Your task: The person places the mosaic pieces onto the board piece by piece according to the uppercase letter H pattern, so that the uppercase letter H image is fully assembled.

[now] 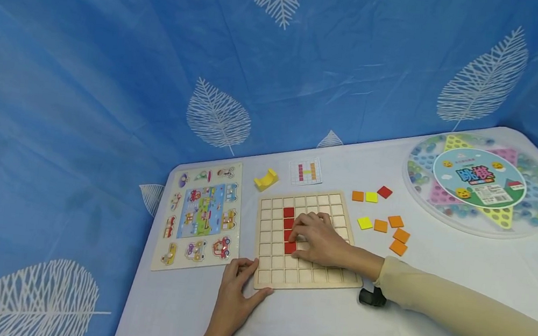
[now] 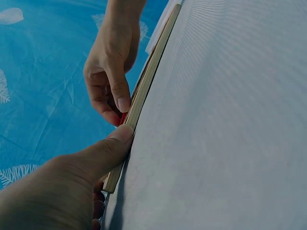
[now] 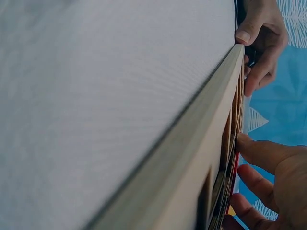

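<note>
A wooden grid board [image 1: 287, 279] lies on the white table, with a column of red tiles [image 1: 289, 212] in its cells. My left hand [image 1: 236, 294] holds the board's near left corner, thumb at the front edge and fingers along the left side. Over the board, my right hand [image 1: 319, 240] has bent fingers at the lower end of the red column. Its thumb and index fingertip stand on either side of a red tile [image 1: 289, 248]; the palm partly covers the cells there. In the left wrist view, red shows right at the right hand's fingertips.
Loose orange, yellow and red tiles [image 1: 380, 226] lie right of the board. A pattern card [image 1: 305, 171] and a yellow curved block [image 1: 266, 179] sit behind it. At left is a picture puzzle board [image 1: 194, 261]; a round game box [image 1: 479, 180] is at far right.
</note>
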`<state>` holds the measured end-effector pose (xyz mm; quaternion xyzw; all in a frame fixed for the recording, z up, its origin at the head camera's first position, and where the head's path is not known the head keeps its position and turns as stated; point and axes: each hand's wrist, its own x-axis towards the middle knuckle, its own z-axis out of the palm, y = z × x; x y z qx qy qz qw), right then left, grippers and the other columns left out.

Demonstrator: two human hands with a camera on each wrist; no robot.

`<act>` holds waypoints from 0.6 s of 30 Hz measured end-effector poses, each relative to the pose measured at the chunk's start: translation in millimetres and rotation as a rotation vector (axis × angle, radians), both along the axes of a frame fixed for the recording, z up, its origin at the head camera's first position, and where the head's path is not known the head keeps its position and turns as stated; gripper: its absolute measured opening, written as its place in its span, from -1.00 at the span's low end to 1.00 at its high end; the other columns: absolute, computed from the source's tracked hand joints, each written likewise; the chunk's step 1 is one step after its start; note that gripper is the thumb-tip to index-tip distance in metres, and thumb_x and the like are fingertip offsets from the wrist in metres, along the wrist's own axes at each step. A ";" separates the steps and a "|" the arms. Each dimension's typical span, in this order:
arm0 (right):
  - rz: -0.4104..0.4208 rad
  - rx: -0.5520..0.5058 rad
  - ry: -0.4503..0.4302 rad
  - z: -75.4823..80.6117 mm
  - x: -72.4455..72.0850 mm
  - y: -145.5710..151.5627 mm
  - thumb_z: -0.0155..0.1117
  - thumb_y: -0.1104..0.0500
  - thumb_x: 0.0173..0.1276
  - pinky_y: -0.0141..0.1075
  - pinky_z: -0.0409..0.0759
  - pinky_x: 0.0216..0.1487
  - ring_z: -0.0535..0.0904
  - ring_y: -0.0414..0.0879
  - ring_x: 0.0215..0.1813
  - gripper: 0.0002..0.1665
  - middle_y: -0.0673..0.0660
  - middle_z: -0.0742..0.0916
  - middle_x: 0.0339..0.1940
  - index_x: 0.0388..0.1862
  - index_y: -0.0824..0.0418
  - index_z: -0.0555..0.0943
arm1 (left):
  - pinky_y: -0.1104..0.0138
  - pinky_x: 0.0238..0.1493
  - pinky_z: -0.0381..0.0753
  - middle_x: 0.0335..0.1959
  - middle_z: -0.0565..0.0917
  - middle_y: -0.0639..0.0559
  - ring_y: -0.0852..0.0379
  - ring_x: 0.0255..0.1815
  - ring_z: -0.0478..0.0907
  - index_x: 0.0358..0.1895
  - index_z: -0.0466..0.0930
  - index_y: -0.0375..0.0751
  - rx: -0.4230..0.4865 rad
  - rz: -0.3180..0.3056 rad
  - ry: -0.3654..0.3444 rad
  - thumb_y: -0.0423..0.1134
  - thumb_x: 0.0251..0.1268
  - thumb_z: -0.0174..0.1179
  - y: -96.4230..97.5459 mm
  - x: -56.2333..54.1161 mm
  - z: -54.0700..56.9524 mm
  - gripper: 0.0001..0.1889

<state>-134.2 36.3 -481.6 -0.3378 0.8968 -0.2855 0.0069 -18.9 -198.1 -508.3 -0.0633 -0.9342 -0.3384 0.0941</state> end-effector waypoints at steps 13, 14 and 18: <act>0.037 -0.048 -0.038 2.0 1.5 2.9 0.55 0.03 0.09 0.13 0.21 0.22 0.45 -0.04 0.10 -0.76 -0.05 0.59 -0.07 -0.29 -0.03 0.68 | 0.26 0.06 0.49 0.04 0.49 0.12 0.19 0.05 0.39 0.18 0.62 -0.14 -0.021 -0.011 0.028 0.03 -0.10 0.53 0.3 0.0 -1.2 -0.31; 0.041 -0.057 -0.050 2.2 1.6 4.1 0.55 0.03 0.10 0.12 0.21 0.22 0.44 -0.04 0.12 -0.77 -0.05 0.59 -0.06 -0.28 -0.03 0.68 | 0.26 0.05 0.49 0.04 0.50 0.12 0.19 0.04 0.39 0.18 0.62 -0.14 -0.019 -0.010 0.029 0.03 -0.10 0.53 0.4 0.1 -1.5 -0.31; 0.039 -0.103 -0.092 4.5 -0.5 14.9 0.52 0.04 0.14 0.08 0.19 0.24 0.41 -0.03 0.19 -0.77 -0.03 0.59 0.00 -0.24 -0.03 0.68 | 0.28 0.04 0.48 0.04 0.50 0.11 0.20 0.03 0.39 0.17 0.63 -0.15 -0.016 -0.012 0.051 0.02 -0.12 0.54 0.6 0.5 -3.0 -0.31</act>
